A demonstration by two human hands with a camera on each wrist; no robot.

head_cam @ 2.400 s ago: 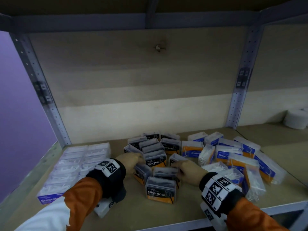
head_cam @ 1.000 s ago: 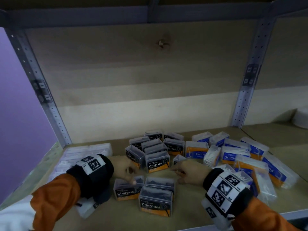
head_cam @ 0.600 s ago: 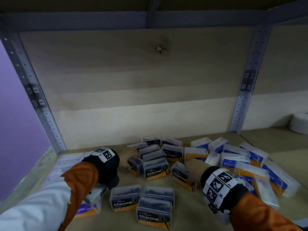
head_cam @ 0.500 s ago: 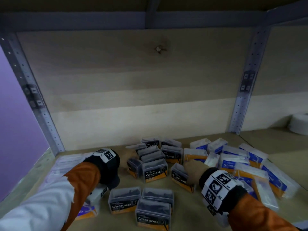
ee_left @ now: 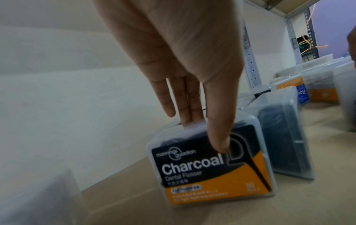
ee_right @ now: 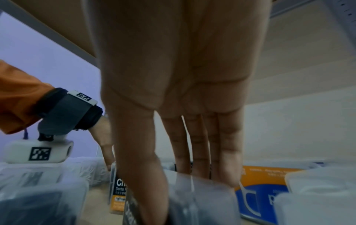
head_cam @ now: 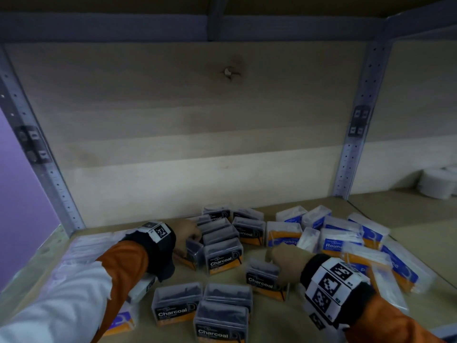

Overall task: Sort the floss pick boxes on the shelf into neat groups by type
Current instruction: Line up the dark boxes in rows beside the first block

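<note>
Since half a second ago the right hand (head_cam: pixel 286 262) has drawn its Charcoal box (head_cam: pixel 265 280) toward six o'clock, clear of the back cluster (head_cam: pixel 222 233), thumb and fingers pinching it. The left hand (head_cam: pixel 186 231) now pinches another Charcoal box (ee_left: pixel 210 164) at nine o'clock of that cluster. Both seem bound for the front Charcoal trio (head_cam: pixel 205 310); the blue Round boxes (head_cam: pixel 341 243) lie at three o'clock.

boxes (head_cam: pixel 223 256): clear glossy plastic | shelf (head_cam: pixel 309 313): matt wood | upright (head_cam: pixel 356 120): metal

Right hand (head_cam: pixel 286 259) pulled Charcoal box (head_cam: pixel 265 279) nearer.
</note>
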